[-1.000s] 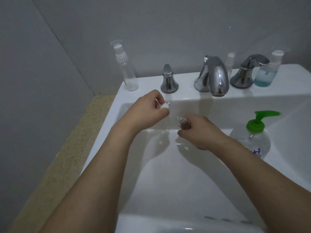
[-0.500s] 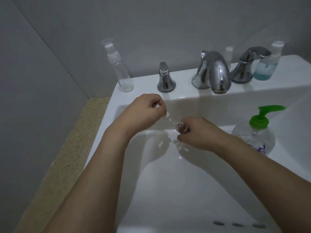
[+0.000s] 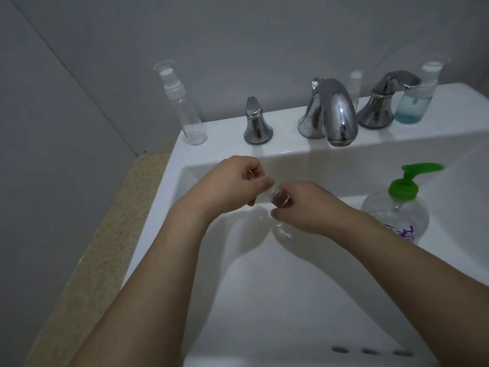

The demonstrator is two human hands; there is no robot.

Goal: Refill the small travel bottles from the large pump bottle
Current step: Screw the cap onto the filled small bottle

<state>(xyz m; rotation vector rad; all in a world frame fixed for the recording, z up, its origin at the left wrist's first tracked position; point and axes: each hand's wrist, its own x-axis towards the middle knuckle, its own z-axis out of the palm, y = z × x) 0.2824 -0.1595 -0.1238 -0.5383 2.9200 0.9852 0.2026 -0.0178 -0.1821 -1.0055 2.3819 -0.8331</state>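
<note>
Over the sink basin, my right hand (image 3: 304,207) grips a small clear travel bottle (image 3: 281,201), mostly hidden in my fist, its neck pointing left. My left hand (image 3: 232,184) pinches the bottle's white pump cap (image 3: 267,188) right at that neck; the two hands touch. The large clear pump bottle with a green pump (image 3: 397,207) stands on the sink's right side, close behind my right wrist. An empty clear travel bottle (image 3: 185,112) stands on the sink's back ledge at the left. A travel bottle with blue liquid (image 3: 415,102) stands at the back right.
The chrome faucet spout (image 3: 333,112) and its two handles (image 3: 255,123) (image 3: 383,102) line the back ledge of the white sink (image 3: 291,300). A speckled counter (image 3: 105,247) runs along the left. Grey walls close in behind and left.
My left hand has brought the pump cap from apart on the left down to the neck of the bottle in my right hand. The view has tilted slightly.
</note>
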